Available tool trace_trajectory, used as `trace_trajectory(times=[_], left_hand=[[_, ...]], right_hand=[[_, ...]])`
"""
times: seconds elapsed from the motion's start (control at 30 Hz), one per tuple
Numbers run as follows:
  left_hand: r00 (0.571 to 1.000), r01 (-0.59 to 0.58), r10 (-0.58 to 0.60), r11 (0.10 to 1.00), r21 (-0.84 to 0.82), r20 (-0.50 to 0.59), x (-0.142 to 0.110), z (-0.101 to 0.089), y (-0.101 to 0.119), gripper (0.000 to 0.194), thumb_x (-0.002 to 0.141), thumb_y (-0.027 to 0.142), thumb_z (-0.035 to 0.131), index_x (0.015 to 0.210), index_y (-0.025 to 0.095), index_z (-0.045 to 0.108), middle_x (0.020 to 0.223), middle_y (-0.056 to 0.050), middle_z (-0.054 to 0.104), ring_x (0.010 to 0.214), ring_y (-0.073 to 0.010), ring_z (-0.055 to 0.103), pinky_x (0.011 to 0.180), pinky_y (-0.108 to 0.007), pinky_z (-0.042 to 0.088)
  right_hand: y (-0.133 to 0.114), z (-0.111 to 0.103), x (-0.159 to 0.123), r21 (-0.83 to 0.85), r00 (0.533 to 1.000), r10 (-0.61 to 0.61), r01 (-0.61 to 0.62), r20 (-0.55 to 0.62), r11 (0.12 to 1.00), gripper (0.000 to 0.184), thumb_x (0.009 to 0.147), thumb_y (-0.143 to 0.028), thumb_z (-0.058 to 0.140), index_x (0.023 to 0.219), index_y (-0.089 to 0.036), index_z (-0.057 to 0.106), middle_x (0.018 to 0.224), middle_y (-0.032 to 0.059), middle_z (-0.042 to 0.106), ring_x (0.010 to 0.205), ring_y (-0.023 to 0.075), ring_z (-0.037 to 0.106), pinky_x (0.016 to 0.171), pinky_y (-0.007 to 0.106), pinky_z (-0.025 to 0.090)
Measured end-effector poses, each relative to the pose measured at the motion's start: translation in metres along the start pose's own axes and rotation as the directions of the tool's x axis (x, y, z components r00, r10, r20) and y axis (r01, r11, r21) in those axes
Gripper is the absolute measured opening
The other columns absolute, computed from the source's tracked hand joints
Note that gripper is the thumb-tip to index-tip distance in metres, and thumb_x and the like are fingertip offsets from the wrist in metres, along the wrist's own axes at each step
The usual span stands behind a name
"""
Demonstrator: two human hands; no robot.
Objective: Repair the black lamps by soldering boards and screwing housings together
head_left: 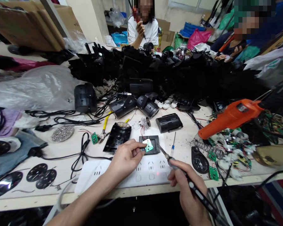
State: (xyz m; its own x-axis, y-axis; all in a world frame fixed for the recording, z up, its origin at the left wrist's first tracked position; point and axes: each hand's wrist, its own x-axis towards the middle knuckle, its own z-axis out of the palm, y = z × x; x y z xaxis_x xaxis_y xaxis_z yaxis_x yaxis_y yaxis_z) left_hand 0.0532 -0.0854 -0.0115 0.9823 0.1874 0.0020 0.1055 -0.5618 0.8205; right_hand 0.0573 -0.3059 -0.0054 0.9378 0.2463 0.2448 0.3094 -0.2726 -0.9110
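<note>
Cluttered table (184, 163), blk heap (174, 75) btwn it & person (153, 31) opp.; L hand (126, 158) grip pinched on PCB (148, 145), R hand (190, 188) grip closed on soldering iron (165, 154).

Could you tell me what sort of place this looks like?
Probably a small electronics assembly or repair workshop: a soldering iron beside a green circuit board, an orange electric screwdriver and heaped black housings.

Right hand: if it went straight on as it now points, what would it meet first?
The soldering iron in the right hand would likely meet the black tray's right edge first; the tip's height is unclear.
</note>
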Motion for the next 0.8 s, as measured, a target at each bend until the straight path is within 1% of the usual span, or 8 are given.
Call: trace_trajectory(times=[0.07,0.13,0.2,0.27,0.4,0.57,0.8], left_hand=[[1.0,0.014,-0.014,1.0,-0.007,0.011,0.001,0.0,0.0,0.027,0.08,0.03,0.057,0.094,0.018,0.076,0.067,0.0,0.056,0.054,-0.0116,0.051,0.052,-0.024,0.042],[0.999,0.036,-0.036,0.999,-0.013,0.026,0.001,-0.001,0.0,0.028,0.079,0.031,0.057,0.095,0.017,0.076,0.068,0.0,0.055,0.053,-0.0114,0.05,0.052,-0.024,0.042],[0.998,0.055,-0.054,0.998,-0.018,0.041,0.001,-0.002,0.0,0.029,0.079,0.031,0.057,0.095,0.017,0.075,0.069,0.0,0.055,0.054,-0.0115,0.05,0.052,-0.024,0.042],[0.997,0.065,-0.064,0.998,-0.017,0.049,0.001,-0.002,0.001,0.03,0.079,0.032,0.056,0.096,0.016,0.075,0.07,0.0,0.056,0.055,-0.0119,0.051,0.054,-0.025,0.042],[0.996,0.075,-0.074,0.997,-0.015,0.051,0.001,-0.003,0.003,0.031,0.078,0.032,0.056,0.097,0.016,0.074,0.07,0.0,0.055,0.055,-0.0123,0.05,0.054,-0.025,0.041],[0.995,0.082,-0.081,0.997,-0.009,0.06,0.002,-0.003,0.004,0.031,0.078,0.032,0.056,0.097,0.016,0.074,0.07,0.0,0.055,0.055,-0.0124,0.05,0.054,-0.026,0.041],[0.997,0.061,-0.06,0.998,-0.017,0.053,0.001,-0.002,0.003,0.03,0.078,0.032,0.056,0.097,0.017,0.074,0.069,0.0,0.055,0.055,-0.0122,0.05,0.054,-0.025,0.041]], right_hand=[[-0.002,0.002,-0.006,0.107,0.995,0.102,-0.102,0.003,0.989,0.02,0.095,-0.032,0.055,0.104,-0.024,0.071,0.062,-0.0023,0.066,0.048,0.0108,0.06,0.047,0.019,0.051],[-0.004,0.008,-0.008,0.214,0.984,0.178,-0.174,0.0,0.961,0.022,0.094,-0.036,0.056,0.099,-0.023,0.072,0.058,-0.0021,0.065,0.045,0.0102,0.058,0.045,0.018,0.048],[-0.004,0.013,-0.007,0.272,0.967,0.256,-0.247,0.002,0.93,0.024,0.094,-0.039,0.057,0.096,-0.021,0.072,0.057,-0.0019,0.064,0.044,0.0094,0.057,0.045,0.018,0.047],[-0.003,0.017,-0.006,0.286,0.958,0.285,-0.278,0.018,0.917,0.025,0.093,-0.04,0.057,0.095,-0.02,0.072,0.056,-0.0019,0.064,0.043,0.0089,0.056,0.045,0.017,0.047],[0.002,0.019,-0.004,0.282,0.966,0.248,-0.258,0.073,0.924,0.026,0.095,-0.04,0.055,0.096,-0.019,0.071,0.056,-0.0016,0.065,0.043,0.009,0.057,0.045,0.017,0.047],[0.004,0.021,-0.005,0.289,0.974,0.225,-0.227,0.043,0.93,0.024,0.095,-0.038,0.056,0.094,-0.02,0.071,0.054,-0.0023,0.064,0.041,0.0081,0.056,0.044,0.015,0.046],[0.0,0.022,-0.003,0.252,0.977,0.21,-0.214,0.043,0.944,0.024,0.094,-0.037,0.055,0.092,-0.02,0.071,0.053,-0.0027,0.063,0.041,0.0084,0.057,0.044,0.015,0.047]])
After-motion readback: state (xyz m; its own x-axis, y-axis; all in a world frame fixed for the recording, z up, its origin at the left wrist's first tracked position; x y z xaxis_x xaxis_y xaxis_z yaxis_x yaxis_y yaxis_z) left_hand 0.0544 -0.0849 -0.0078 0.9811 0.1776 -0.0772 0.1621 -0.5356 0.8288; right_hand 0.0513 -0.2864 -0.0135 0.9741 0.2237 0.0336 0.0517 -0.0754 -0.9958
